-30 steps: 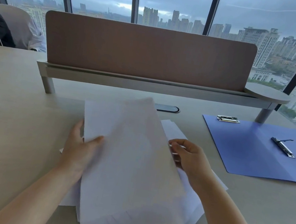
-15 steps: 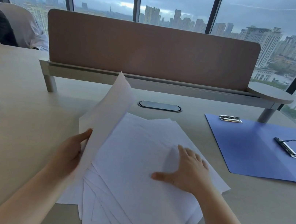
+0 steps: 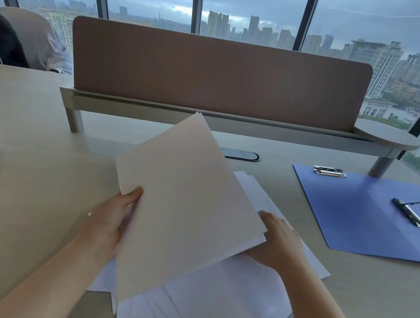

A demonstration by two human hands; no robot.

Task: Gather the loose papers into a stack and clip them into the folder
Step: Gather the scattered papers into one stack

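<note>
Mid-gather, left hand (image 3: 108, 221) and right hand (image 3: 276, 243) pinched a raised bundle of sheets (image 3: 185, 209) by its edges over the fanned loose papers (image 3: 223, 297) on the desk (image 3: 31, 214), squaring likely next, open blue folder (image 3: 357, 221) lying well apart

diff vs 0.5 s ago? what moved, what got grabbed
The right hand left the spread papers and now grips the right edge of the lifted sheets, which tilted back toward the person; the left hand keeps its hold. Blue folder and its clips unchanged.
</note>
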